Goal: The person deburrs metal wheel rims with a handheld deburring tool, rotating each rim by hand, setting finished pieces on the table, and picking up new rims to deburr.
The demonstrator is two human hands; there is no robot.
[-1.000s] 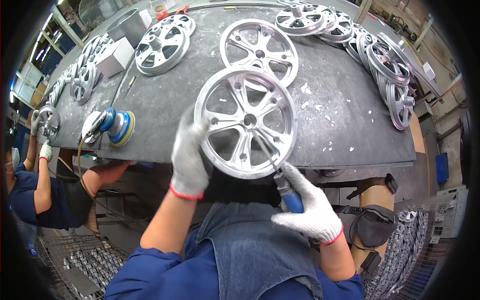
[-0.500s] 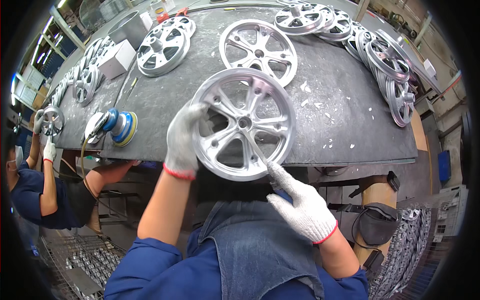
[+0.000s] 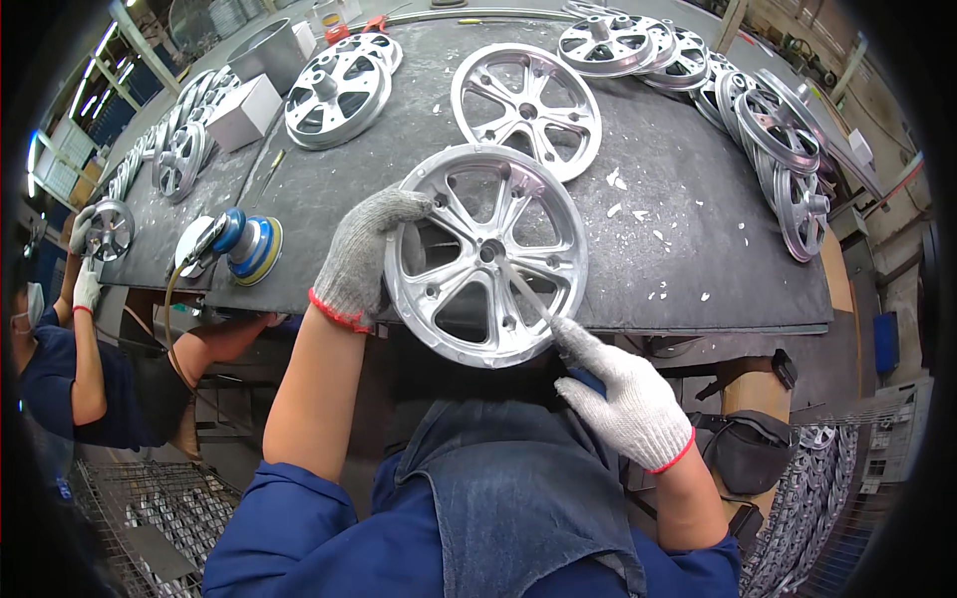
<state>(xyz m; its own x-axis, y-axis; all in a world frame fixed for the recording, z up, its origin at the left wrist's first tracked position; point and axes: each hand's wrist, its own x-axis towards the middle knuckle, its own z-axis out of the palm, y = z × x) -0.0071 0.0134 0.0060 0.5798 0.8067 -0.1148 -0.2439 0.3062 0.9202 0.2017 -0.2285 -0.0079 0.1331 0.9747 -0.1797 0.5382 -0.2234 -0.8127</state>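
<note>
A silver spoked wheel (image 3: 504,215) is held tilted up at the front edge of the table. My left hand (image 3: 357,249), in a grey-white knit glove with a red cuff, grips its left rim, with fingers reaching over and behind it. Gloved as well, my right hand (image 3: 626,399) closes around the blue handle of a slim metal file (image 3: 528,294). The file's tip lies against the wheel close to its centre hub. Just beyond, another spoked wheel (image 3: 543,127) lies flat on the dark table (image 3: 399,120).
A blue orbital sander (image 3: 239,244) with a hose rests at left. Several wheels line the right side (image 3: 788,149) and stand around a white box (image 3: 244,112). Pale flakes (image 3: 640,214) litter the tabletop. A co-worker (image 3: 75,359) handles a wheel at far left. Wire baskets flank me below.
The file has drawn back slightly down and to the right with my right hand. My left hand has shifted its grip on the rim, and the wheel has turned a little.
</note>
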